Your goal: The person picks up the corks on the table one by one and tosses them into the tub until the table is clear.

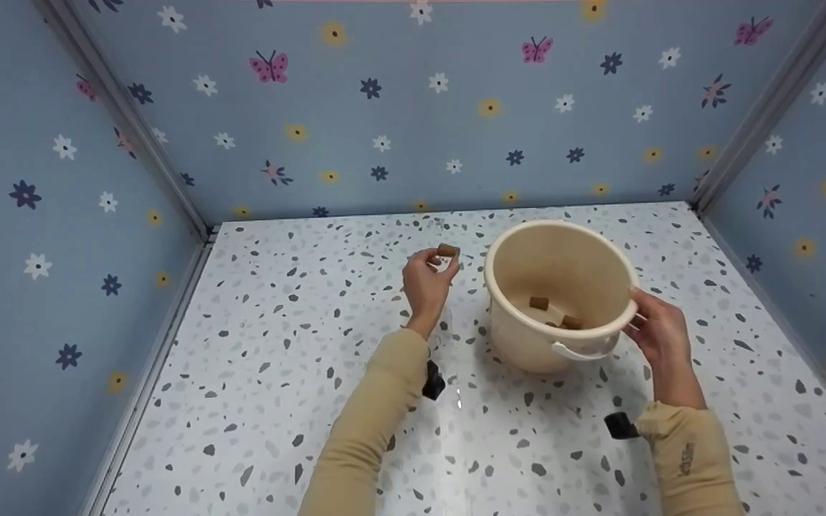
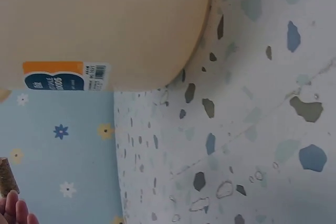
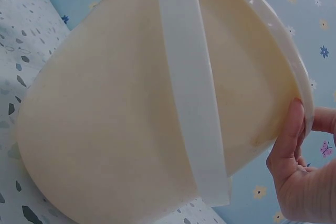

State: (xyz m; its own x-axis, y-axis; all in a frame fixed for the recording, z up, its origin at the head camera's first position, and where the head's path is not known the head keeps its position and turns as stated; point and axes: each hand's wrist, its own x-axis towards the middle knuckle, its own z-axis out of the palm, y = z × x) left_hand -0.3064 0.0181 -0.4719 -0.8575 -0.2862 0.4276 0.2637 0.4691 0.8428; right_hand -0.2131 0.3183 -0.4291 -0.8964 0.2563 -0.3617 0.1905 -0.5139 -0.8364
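Note:
My left hand (image 1: 427,285) pinches a brown cork (image 1: 447,250) between thumb and fingers, above the table to the left of a cream plastic bucket (image 1: 524,344). In the left wrist view the held cork (image 2: 7,178) shows a speckled surface, with only fingertips (image 2: 22,211) of that hand visible. On the bucket's right side, my right hand (image 1: 665,335) grips the rim, thumb and fingers on either side of its wall. Inside at the bottom lie a cork (image 1: 539,303) and another cork (image 1: 571,322); beside them, a further brown piece is mostly hidden by the near rim.
The bucket's white handle (image 1: 585,355) hangs down at its near side. A speckled white tabletop (image 1: 277,358) lies beneath, with blue flowered panels (image 1: 413,93) at the back and both sides. An orange and blue label (image 2: 60,76) is stuck on the bucket.

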